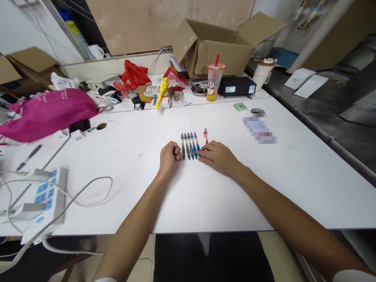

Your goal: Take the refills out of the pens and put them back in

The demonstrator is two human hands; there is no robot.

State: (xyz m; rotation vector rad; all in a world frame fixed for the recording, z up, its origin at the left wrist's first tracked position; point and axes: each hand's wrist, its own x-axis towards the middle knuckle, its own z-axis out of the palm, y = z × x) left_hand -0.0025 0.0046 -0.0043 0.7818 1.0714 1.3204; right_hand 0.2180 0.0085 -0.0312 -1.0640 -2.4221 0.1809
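Several click pens lie side by side in a row on the white table, tips toward me. At the left of the row are black pens (183,150); to their right is a blue pen (194,150), then a pen with a pink top and blue grip (196,138). Slightly apart on the right lies a red-topped pen (205,134), its lower part hidden by my right hand. My left hand (169,157) rests with curled fingers beside the leftmost black pen. My right hand (219,156) lies with fingers stretched out, fingertips at the right end of the row.
A white power strip (51,197) with looping cables stands at the left, near a magenta bag (55,111). Along the back are a plastic drink cup (215,84), a black box (236,86) and an open cardboard box (217,55). A tape roll (257,112) lies at the right.
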